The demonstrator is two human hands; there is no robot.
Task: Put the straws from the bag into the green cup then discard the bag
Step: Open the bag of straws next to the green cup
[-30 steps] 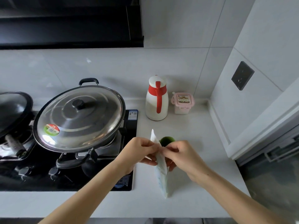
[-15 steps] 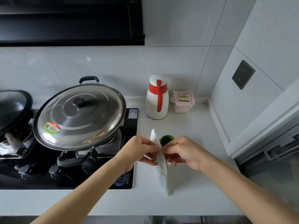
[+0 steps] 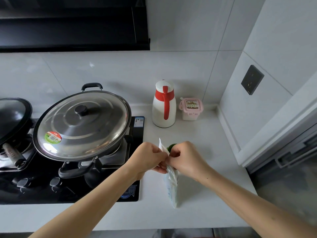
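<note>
A clear plastic bag of straws (image 3: 171, 186) stands on end on the white counter, its lower end resting near the front edge. My left hand (image 3: 145, 158) and my right hand (image 3: 187, 158) both pinch the bag's top edge, fingers closed on the plastic. Just behind my hands sits the green cup (image 3: 171, 146); only a sliver of its rim shows between the bag's top and my right hand. The straws inside the bag are hard to make out.
A large wok with a steel lid (image 3: 82, 124) sits on the black gas stove (image 3: 68, 182) to the left. A white and red jug (image 3: 163, 103) and a pink lidded container (image 3: 190, 109) stand at the back. The counter (image 3: 197, 212) meets a wall on the right.
My right hand has shifted up and slightly left along the bag's top, covering more of the green cup. The bag stays upright in the same spot.
</note>
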